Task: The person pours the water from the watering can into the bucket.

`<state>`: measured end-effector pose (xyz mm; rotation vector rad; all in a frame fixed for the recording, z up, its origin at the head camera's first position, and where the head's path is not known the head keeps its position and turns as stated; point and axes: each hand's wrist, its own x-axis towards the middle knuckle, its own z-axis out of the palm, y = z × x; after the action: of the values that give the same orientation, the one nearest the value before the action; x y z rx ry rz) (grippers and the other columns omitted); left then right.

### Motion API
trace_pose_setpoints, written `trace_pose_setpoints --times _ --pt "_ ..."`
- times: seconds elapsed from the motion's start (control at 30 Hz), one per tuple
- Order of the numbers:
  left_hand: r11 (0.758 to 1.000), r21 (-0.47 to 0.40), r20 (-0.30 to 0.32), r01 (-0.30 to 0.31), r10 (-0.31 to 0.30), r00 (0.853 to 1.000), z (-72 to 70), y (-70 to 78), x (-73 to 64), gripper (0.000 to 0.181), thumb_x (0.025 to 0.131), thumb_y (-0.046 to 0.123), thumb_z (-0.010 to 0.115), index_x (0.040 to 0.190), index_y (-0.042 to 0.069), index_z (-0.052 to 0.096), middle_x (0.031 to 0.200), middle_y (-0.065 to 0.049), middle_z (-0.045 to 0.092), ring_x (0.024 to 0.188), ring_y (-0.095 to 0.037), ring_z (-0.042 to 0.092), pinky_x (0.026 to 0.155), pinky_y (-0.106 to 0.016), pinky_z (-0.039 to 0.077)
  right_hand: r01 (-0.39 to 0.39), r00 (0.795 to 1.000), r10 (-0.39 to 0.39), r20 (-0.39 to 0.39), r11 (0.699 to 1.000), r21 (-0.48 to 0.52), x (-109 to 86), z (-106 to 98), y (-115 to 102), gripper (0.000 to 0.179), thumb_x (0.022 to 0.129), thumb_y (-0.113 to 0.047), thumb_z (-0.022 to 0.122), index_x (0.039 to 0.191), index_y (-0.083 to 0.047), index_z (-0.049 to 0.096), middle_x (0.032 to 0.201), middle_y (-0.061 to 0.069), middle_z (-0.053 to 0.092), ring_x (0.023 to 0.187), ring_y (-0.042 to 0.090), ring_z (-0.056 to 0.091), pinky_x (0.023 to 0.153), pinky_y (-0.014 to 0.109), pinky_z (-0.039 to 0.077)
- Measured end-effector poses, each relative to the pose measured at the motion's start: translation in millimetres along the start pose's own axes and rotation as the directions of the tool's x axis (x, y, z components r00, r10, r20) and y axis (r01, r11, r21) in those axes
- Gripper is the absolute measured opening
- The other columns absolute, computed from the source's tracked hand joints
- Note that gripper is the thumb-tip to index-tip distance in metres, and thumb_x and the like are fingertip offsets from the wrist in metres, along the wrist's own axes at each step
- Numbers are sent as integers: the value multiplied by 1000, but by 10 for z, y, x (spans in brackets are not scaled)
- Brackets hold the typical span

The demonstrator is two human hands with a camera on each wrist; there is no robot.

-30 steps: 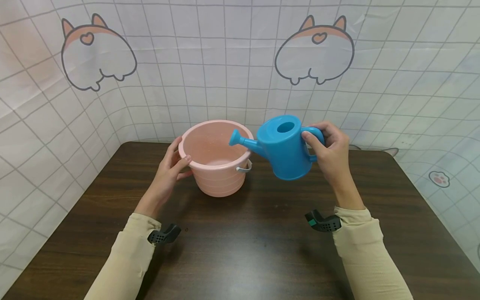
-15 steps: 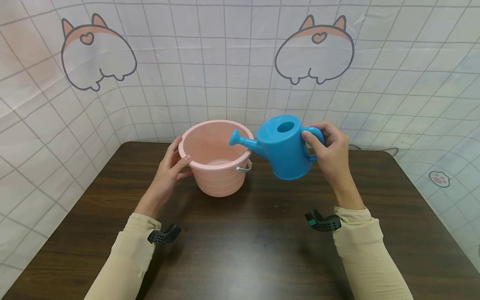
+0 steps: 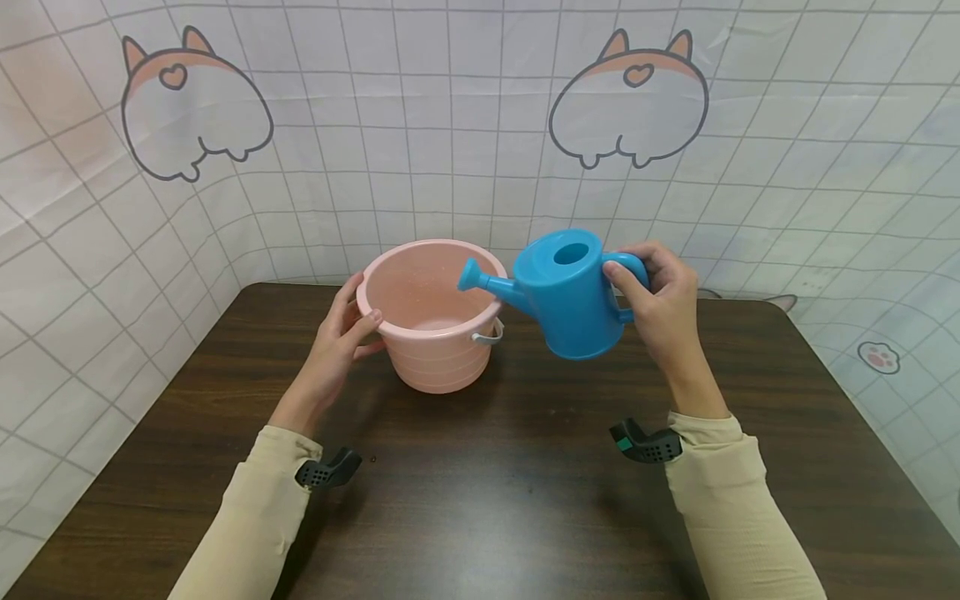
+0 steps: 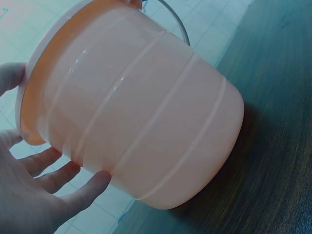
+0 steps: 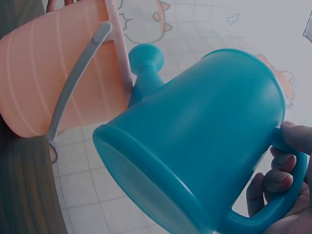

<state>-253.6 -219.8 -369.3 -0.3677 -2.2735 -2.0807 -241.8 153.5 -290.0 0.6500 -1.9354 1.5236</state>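
Observation:
A pink bucket (image 3: 441,362) stands upright on the dark wooden table, its grey handle hanging down at the right side. At its left rim my left hand (image 3: 337,329) holds it, with the thumb on the rim and fingers against the outer wall, as the left wrist view shows. My right hand (image 3: 663,300) grips the handle of a blue watering can (image 3: 573,304), fingers curled through the loop (image 5: 287,180). The can is held above the table, tilted a little to the left. Its spout (image 3: 483,282) reaches over the bucket's right rim. No water is seen coming out.
The dark wooden table (image 3: 480,500) stretches toward me, with a tiny dark speck near the left forearm. Behind and at the sides hangs a white gridded cloth (image 3: 420,100) with cartoon animal prints. Both wrists carry black devices (image 3: 648,444).

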Motion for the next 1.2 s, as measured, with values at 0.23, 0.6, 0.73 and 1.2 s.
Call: trace_pose_setpoints --times 0.23,0.6,0.73,1.2 --pt "1000 -12 2 -2 2 1000 2 -1 -3 64 93 29 51 145 33 14 148 -11 27 132 -33 33 96 -60 36 -5 1000 5 2 1000 -4 7 -6 13 17 86 3 57 98 14 56 86 -11 61 81 5 59 79 17 48" --pt "1000 -11 2 3 -3 1000 -2 1 -5 65 93 30 51 145 34 14 148 -12 26 132 -34 33 96 -60 36 -14 1000 14 10 1000 -19 2 5 -43 18 87 -1 58 99 13 55 85 -5 62 79 5 58 77 16 49" --pt "1000 -7 1 5 -5 1000 -3 1 -6 65 93 30 52 145 34 14 148 -11 27 132 -34 33 96 -60 36 -20 1000 21 13 1000 -24 2 7 -65 19 87 -1 57 99 13 55 85 -4 62 79 5 58 76 16 50" --pt "1000 5 2 6 -6 1000 5 18 -13 65 93 30 51 145 34 13 149 -10 26 132 -33 33 96 -58 38 -30 999 31 15 999 -35 -2 -5 -66 18 87 1 56 100 14 54 86 -12 60 80 3 59 75 15 50"
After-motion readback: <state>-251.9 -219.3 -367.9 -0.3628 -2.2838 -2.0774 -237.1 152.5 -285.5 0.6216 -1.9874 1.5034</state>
